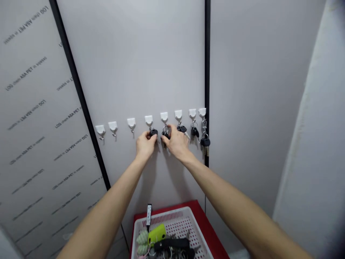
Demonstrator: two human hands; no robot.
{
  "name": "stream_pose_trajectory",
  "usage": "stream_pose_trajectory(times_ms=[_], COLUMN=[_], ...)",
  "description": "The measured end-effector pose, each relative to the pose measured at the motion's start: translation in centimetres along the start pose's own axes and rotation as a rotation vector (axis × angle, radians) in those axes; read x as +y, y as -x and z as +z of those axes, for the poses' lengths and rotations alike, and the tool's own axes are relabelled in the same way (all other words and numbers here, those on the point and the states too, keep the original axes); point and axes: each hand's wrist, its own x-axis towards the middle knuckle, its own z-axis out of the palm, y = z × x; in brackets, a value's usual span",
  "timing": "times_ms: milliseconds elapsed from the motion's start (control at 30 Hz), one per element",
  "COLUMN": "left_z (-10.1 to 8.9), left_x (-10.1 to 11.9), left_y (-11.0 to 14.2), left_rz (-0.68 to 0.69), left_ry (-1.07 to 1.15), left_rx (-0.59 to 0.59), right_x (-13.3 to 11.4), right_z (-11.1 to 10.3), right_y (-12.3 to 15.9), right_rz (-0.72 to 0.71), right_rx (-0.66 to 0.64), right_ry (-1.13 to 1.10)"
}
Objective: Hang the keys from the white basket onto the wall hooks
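Observation:
A row of white adhesive hooks (131, 123) runs across the pale wall panel. My left hand (145, 145) is closed on a set of keys with a black head (153, 132), just below the fourth hook from the left (148, 120). Close beside it, my right hand (177, 143) has thumb and fingers around another black-headed key set (165, 135), whose ring is at the fifth hook (164, 117). Further right hang more key sets, one partly behind my right hand (182, 128), one with a black fob (194, 132), and one on a metal clasp (205, 141).
Below my arms, a white perforated basket (198, 225) stands on a red surface (214, 239). Inside are a yellow-green key holder (156, 234), a black strap (172, 244), a pale green knobbly charm (142, 237) and several keys. Black strips (207, 54) edge the panel.

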Motion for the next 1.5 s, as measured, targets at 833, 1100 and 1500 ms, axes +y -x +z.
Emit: stream_pose_trajectory(times_ms=[833, 1100, 1500], left_z=[2.4, 0.5, -1.1], left_x=[5.1, 5.3, -8.1], left_y=[0.9, 2.0, 16.0], left_rz=[-0.038, -0.054, -0.358], left_ry=[0.654, 0.547, 0.021], left_rx=[-0.270, -0.213, -0.618], right_x=[0.0, 1.7, 3.9], right_z=[-2.4, -4.5, -2.9], right_y=[-0.6, -0.1, -1.2], right_rz=[-0.182, -0.192, 0.041], right_rx=[0.080, 0.194, -0.045], right_ry=[-0.300, -0.209, -0.102])
